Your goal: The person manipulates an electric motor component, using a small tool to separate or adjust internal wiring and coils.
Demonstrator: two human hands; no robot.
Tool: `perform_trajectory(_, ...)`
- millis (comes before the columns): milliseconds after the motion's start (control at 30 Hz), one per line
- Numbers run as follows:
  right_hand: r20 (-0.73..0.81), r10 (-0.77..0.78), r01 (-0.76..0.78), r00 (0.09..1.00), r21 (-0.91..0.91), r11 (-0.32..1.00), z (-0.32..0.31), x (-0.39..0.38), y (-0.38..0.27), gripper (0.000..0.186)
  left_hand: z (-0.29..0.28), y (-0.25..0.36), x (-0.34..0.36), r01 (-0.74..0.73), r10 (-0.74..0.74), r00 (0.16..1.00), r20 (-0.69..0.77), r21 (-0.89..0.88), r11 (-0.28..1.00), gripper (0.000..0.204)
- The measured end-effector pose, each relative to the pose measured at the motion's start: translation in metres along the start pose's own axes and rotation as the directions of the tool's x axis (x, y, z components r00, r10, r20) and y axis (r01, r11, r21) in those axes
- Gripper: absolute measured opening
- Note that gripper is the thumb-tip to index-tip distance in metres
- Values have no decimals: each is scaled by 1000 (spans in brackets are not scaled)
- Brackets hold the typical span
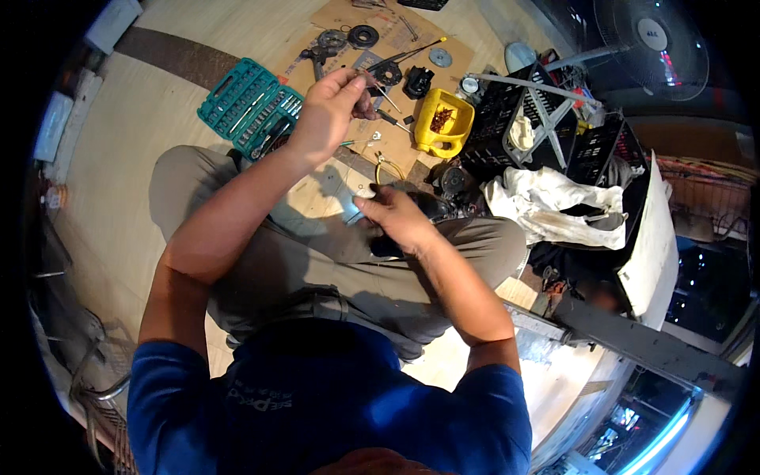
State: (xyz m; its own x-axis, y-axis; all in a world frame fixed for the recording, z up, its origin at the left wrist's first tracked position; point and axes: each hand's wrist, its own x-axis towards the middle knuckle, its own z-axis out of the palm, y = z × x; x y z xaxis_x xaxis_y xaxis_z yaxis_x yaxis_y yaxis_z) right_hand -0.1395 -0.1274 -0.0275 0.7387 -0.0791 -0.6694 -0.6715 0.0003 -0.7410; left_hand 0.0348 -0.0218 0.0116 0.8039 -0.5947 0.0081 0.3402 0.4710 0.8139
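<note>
On the far left, pale floor (119, 182) runs wide toward the wall, crossed higher up by one dark stripe (178, 57). The sitter's left knee (186, 182) edges that room. Just beyond it lies one teal tool case (254, 66), opened into two halves, sockets in rows.

The left hand (356, 89) is raised over the cardboard (328, 14), its fingers drawn in narrow. One thin rod (385, 93) slants down from beside the fingertips; whether they grip it, I cannot tell.

On the cardboard, crowded with dark parts, I count one black ring (363, 36) and one grey disc (440, 57).

Between the knees, the right hand (396, 218) pinches one small bluish piece (352, 210) near the lap, too small to identify.

Beyond it stands one yellow jug (461, 133), cut open, holding many small reddish bits. Rightward, room tightens: two black crates (495, 146), one white cloth (518, 194) by the right knee (495, 241), one fan (653, 36), and one white panel's edge (653, 245).
</note>
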Motion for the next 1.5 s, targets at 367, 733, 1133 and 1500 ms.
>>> perform_trajectory(367, 2, 51, -47, 999, 420, 906, 2, -9, -34, 16, 3, 36, -40, 197, -208, 884, 419, 70, 978, 14)
perform_trajectory(733, -102, -234, 234, 967, 723, 650, -72, -46, -50, 11, 20, 49, -101, -465, -572, 251, 781, 616, 636, 20)
perform_trajectory(1133, -143, -265, 296, 954, 609, 736, -66, -73, -41, 8, 21, 63, -91, -293, -389, 548, 741, 605, 740, 18)
perform_trajectory(1500, -348, -364, 493, 864, 434, 754, -19, -63, -36, 15, 15, 19, -84, 384, -300, 880, 369, -179, 906, 16)
